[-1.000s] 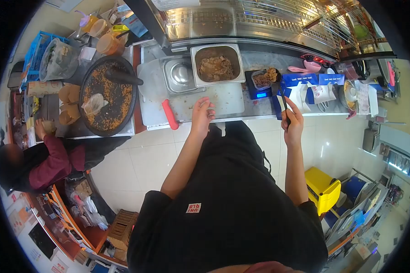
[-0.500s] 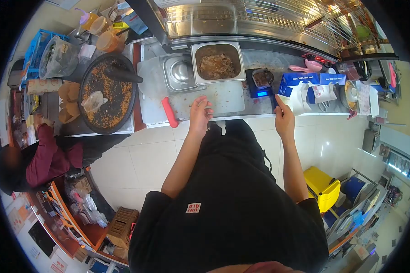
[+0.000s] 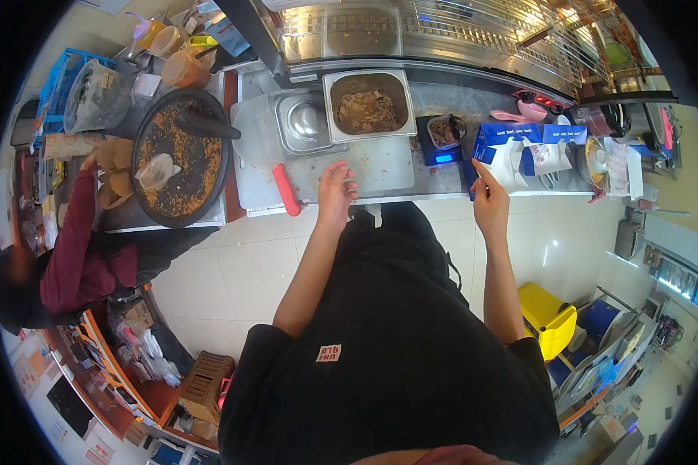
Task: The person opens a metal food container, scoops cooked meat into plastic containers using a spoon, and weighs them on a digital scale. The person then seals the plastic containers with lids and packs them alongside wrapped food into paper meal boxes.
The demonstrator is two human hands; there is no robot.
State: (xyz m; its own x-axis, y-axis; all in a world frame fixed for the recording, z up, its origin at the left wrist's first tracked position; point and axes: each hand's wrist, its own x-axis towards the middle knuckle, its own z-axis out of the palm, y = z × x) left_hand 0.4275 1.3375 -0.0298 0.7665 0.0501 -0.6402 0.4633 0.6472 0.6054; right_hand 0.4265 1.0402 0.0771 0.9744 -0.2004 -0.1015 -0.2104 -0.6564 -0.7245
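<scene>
My left hand (image 3: 337,194) hovers over the near edge of the white cutting board (image 3: 392,170), fingers loosely curled and apart, holding nothing. My right hand (image 3: 490,200) has its index finger stretched out, its tip at the edge of the blue-and-white paper food boxes (image 3: 512,159); the other fingers are bent. Beside it, a digital scale (image 3: 440,157) with a lit blue display carries a small tray of brown meat (image 3: 444,132). Behind the board stands a steel pan (image 3: 335,128) of shredded brown meat (image 3: 366,112). A red handle (image 3: 286,190) juts over the counter's front edge.
A steel lid (image 3: 306,120) lies left of the pan. Further left is a large stone mortar (image 3: 217,182) with orange-brown crumbs, a pestle (image 3: 205,125) and a plastic bag (image 3: 159,172). A co-worker's sleeve (image 3: 74,221) reaches toward brown cartons (image 3: 115,167). Pink scoops (image 3: 529,114) lie at the back right.
The co-worker's arm has reached forward to the brown cartons. My right hand has shifted slightly, its index finger still at the boxes' edge. My left hand has barely moved.
</scene>
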